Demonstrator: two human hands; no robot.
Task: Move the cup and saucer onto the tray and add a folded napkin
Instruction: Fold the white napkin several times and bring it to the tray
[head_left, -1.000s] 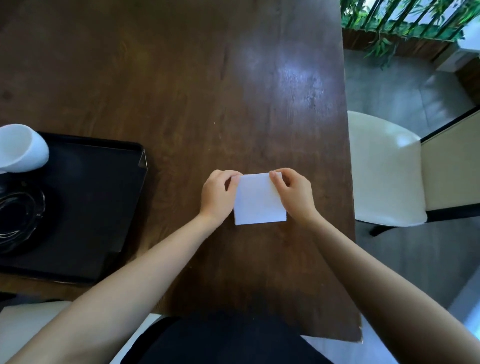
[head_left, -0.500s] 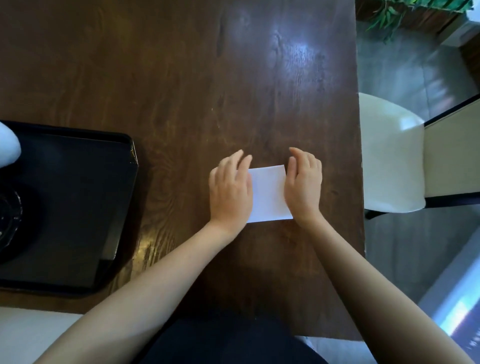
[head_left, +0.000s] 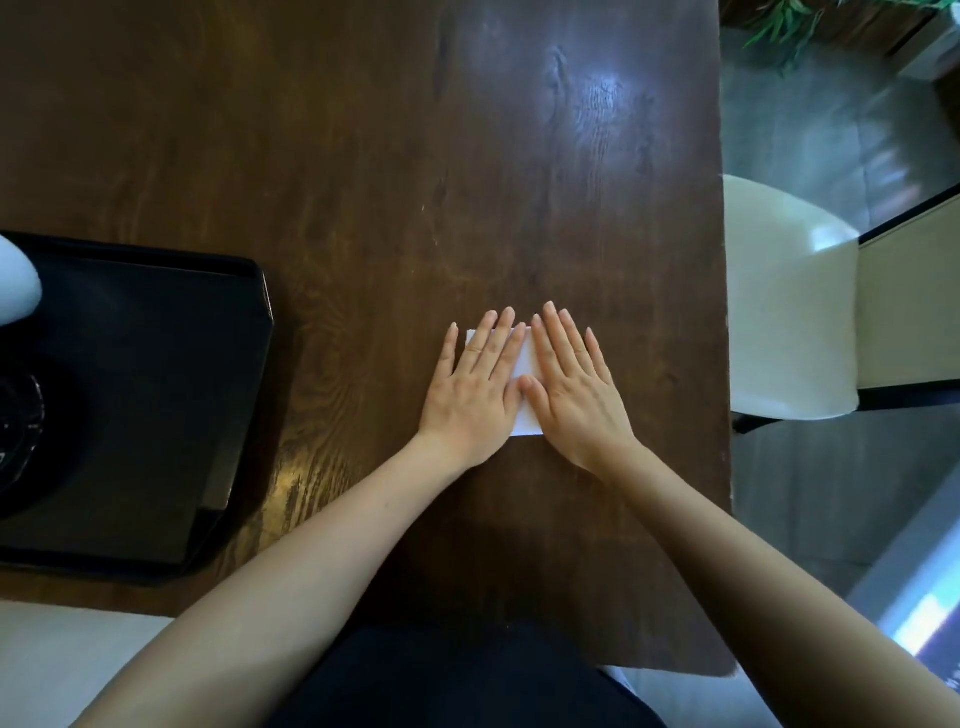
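1. Head view, hands: we see the left hand (head_left: 475, 392) and the right hand (head_left: 574, 387) lying palm-down side by side on the napkin (head_left: 525, 374). Fingers straight and flat, slightly fanned, gripping nothing. The two thumbs touch or nearly touch over the paper.
2. Head view, napkin: white, folded, flat on the dark wooden table (head_left: 363, 156), near its right edge. Mostly covered; we only see a strip between the hands, a corner by the left fingertips and the near edge.
3. Head view, tray: black tray (head_left: 156, 389) sits on the table at the left, well apart from the napkin. Its right rim and cut corner are in view; the left part runs out of frame.
4. Head view, cup: a white cup (head_left: 15, 283) is cropped at the left edge, over the tray's far-left area. We cannot tell how it stands.
5. Head view, saucer: a dark, glassy saucer (head_left: 21, 431) lies on the tray below the cup, also cropped. We cannot tell whether cup and saucer touch.
6. Head view, surroundings: a cream chair (head_left: 784, 301) stands beside the table's right edge; green plants (head_left: 789, 23) are top right.
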